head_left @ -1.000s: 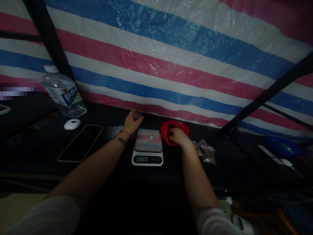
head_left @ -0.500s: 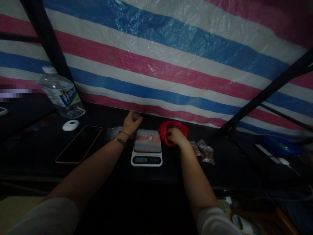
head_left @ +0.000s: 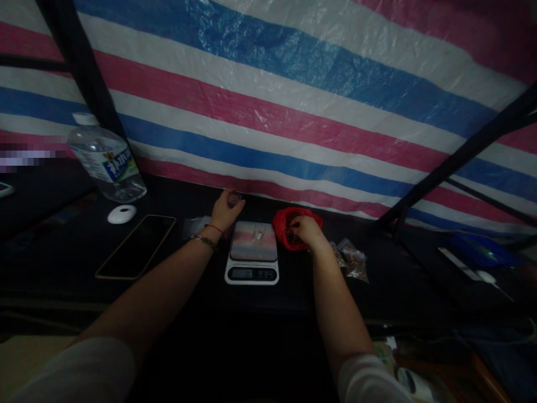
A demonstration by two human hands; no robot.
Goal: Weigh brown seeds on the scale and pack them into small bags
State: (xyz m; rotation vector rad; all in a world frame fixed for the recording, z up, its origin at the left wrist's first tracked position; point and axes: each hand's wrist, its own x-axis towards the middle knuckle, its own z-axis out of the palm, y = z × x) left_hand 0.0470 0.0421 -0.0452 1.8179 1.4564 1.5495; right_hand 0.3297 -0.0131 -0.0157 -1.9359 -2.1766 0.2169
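My left hand is closed around a small see-through container behind the scale; its exact kind is too dim to tell. Over the mouth of a red plastic bag, my right hand has its fingers drawn together among small dark brown pieces. Whatever lies between those fingertips is too small to name. Between both hands stands a white kitchen scale with a lit display. Its platform bears a small clear cup-like shape, perhaps a reflection.
Right of the red bag lie small clear bags of brown pieces. Flat clear bags sit beside my left wrist. Further left are a phone, a white oval object and a large plastic bottle. Striped sheeting hangs behind.
My right hand has lifted slightly and drawn to the right within the red bag's mouth, showing more of the brown pieces. My left hand has stayed nearly in place.
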